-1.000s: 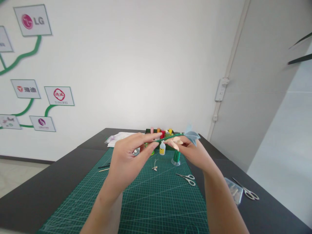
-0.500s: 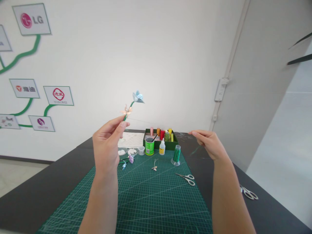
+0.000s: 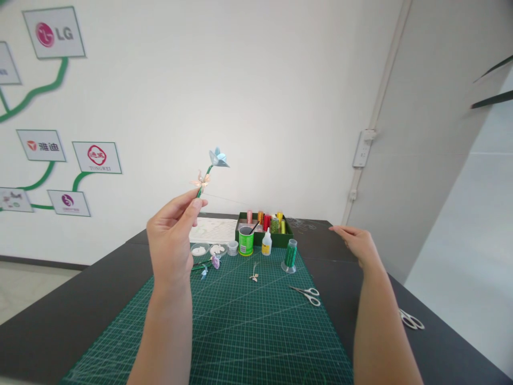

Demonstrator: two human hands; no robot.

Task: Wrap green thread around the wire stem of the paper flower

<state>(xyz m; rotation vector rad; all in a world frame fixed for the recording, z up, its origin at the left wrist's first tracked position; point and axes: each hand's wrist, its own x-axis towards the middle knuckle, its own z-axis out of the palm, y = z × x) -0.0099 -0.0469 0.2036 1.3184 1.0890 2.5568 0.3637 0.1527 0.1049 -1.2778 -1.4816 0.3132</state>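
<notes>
1. Nearest, at the bottom of the frame, a green cutting mat (image 3: 248, 331) with a white grid lies on a dark table (image 3: 60, 326).
2. The left hand (image 3: 170, 240), left of centre, pinches a green stem between thumb and fingertips, closed on it. This paper flower (image 3: 217, 159) rises tilted to the upper right – a pale blue bloom at the tip, a small pink piece lower on the stem.
3. The right hand (image 3: 356, 243), right of centre, hovers over the table with fingers loosely extended; it seems to hold nothing, though a thin thread would be too fine to tell.
4. On the mat's right part lie small scissors (image 3: 306, 294); a second pair (image 3: 411, 320) lies on the table near the right edge.
5. Farther back stand a green spool (image 3: 290, 255), a glue bottle (image 3: 266, 243), a green can (image 3: 246, 240) and a tray (image 3: 262, 235) of coloured spools.
6. Beyond – a white wall (image 3: 260, 96) with logo signs (image 3: 54, 33) at upper left.
</notes>
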